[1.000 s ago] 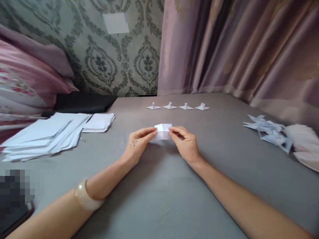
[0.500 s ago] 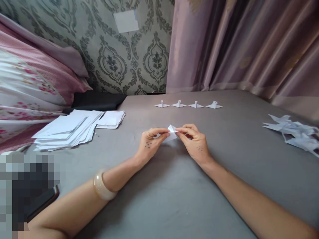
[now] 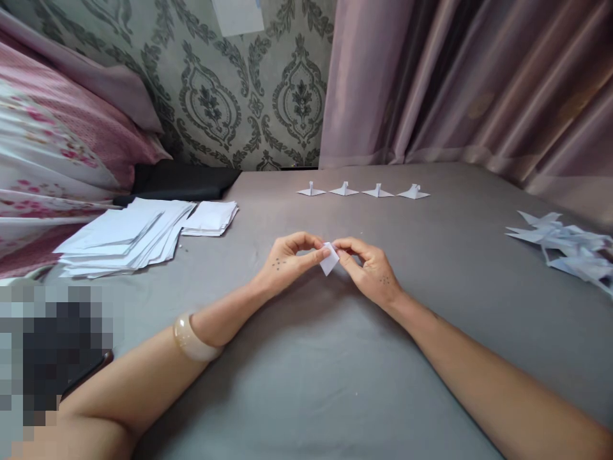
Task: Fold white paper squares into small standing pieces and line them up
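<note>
A small folded piece of white paper (image 3: 328, 262) is held up over the grey cloth, its lower end pointing down. My left hand (image 3: 293, 262) pinches its left side between thumb and fingers. On the other side, my right hand (image 3: 366, 265) pinches its right edge with thumb and forefinger. The fingertips hide the upper sides of the paper. Beyond the hands, several folded paper birds (image 3: 345, 189) stand in a row.
Stacked white sheets (image 3: 119, 233) lie at the left, with a smaller stack of paper squares (image 3: 211, 218) beside them. A black folded item (image 3: 182, 182) is behind. Folded paper pieces (image 3: 569, 246) are heaped at the right. A curtain (image 3: 373, 83) hangs at the back.
The paper has turned in my fingers: its raised peak is gone and a flat diamond shape now faces me. Both hands still pinch it. The view has tipped slightly downward.
</note>
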The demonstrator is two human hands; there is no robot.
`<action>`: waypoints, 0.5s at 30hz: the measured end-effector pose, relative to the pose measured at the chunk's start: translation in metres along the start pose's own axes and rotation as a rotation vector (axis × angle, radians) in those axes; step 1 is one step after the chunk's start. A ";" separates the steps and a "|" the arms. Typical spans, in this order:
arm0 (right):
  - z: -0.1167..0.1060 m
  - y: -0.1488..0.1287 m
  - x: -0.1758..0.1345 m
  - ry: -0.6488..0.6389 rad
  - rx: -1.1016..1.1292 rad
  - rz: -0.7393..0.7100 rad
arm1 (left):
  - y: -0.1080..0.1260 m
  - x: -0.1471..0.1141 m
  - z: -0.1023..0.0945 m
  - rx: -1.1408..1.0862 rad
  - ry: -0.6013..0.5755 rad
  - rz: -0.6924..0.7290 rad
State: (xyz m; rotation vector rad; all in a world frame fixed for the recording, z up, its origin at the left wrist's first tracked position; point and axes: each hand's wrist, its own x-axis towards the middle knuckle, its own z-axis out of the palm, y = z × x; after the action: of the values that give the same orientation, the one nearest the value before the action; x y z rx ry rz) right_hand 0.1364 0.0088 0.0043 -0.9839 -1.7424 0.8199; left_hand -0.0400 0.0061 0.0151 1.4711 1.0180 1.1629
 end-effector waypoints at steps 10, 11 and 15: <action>0.005 -0.002 0.000 -0.015 0.180 0.127 | -0.006 0.002 0.005 -0.262 0.022 -0.069; 0.005 -0.001 0.000 -0.016 0.185 0.132 | -0.006 0.002 0.004 -0.260 0.009 -0.075; 0.004 -0.001 0.001 -0.016 0.222 0.168 | -0.003 0.001 0.003 -0.144 -0.063 -0.150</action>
State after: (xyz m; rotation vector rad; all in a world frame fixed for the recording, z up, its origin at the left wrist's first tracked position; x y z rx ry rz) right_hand 0.1324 0.0093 0.0041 -0.9839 -1.5571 1.1061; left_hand -0.0373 0.0069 0.0121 1.2877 0.9636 1.0545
